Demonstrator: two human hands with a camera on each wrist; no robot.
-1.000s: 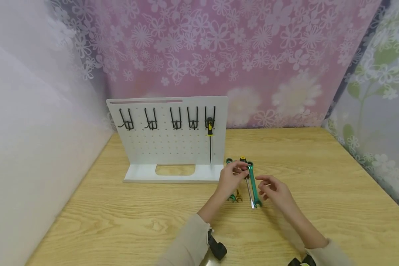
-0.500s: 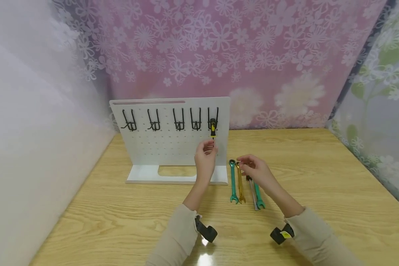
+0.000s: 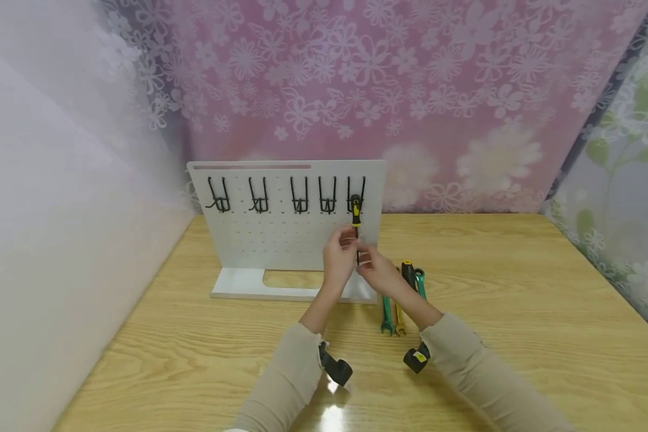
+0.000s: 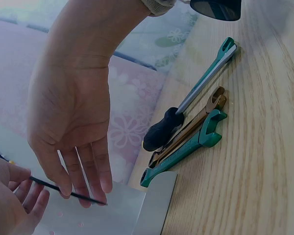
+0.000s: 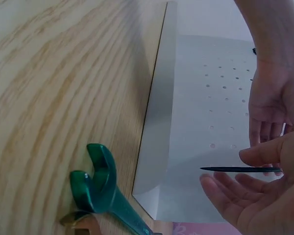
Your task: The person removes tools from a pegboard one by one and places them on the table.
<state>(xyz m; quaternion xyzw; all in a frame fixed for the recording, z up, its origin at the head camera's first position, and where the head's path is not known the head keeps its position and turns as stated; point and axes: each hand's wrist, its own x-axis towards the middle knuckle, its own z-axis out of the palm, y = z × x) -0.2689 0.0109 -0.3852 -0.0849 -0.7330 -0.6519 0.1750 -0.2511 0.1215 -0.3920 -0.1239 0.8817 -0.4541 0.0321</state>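
Note:
A screwdriver with a black and yellow handle hangs upright, tip down, at the rightmost hook of the white pegboard. My left hand pinches its dark shaft just below the handle. Lower down, my right hand is around the shaft's end, thumb on one side and fingers fairly straight on the other. The bare tip of the shaft sticks out past the right thumb in the right wrist view. Whether the right fingers touch the shaft is hard to tell.
Right of the board lie a green wrench, a gold wrench, a second screwdriver and another green wrench. More black double hooks line the board leftward. Its white base stands on the wooden table.
My left hand has moved from the loose tools to the hanging screwdriver. The right hand has come left over the tools to the same shaft. The view has shifted slightly.

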